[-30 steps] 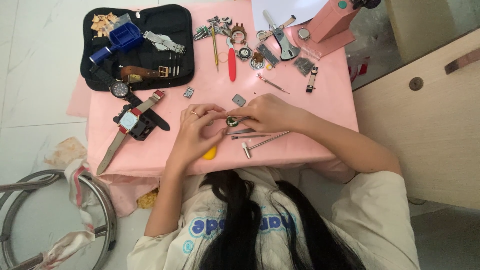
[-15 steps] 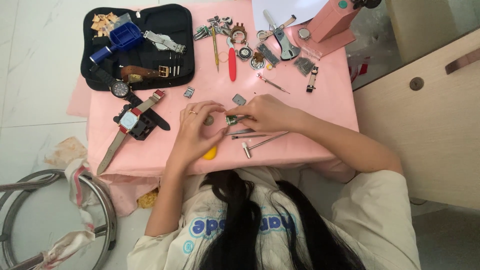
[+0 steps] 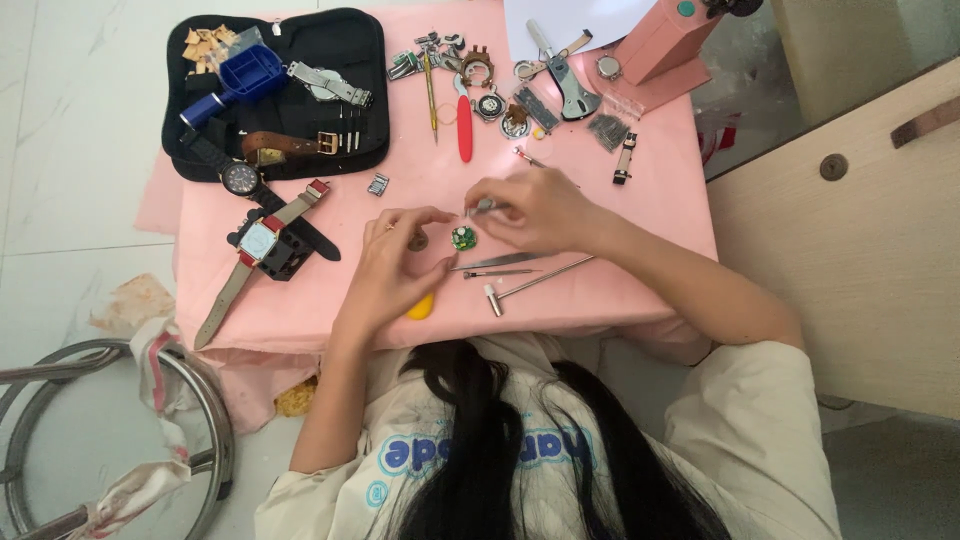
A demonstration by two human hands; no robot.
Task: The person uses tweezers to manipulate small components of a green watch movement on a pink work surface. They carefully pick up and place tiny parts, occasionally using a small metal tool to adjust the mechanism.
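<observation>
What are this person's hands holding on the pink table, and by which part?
The left hand steadies a small round green watch part by its edge; the right hand pinches a thin metal tool near its tip.

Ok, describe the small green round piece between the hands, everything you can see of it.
The small green round piece looks like a watch movement: a tiny disc, green with pale specks, too small to make out its parts. It lies flat on the pink cloth near the table's front edge. The left hand curls around its left side, fingers close to it, while the right hand hovers just above and right, pinching a small metal tool near it. Whether anything actually touches it cannot be told.
</observation>
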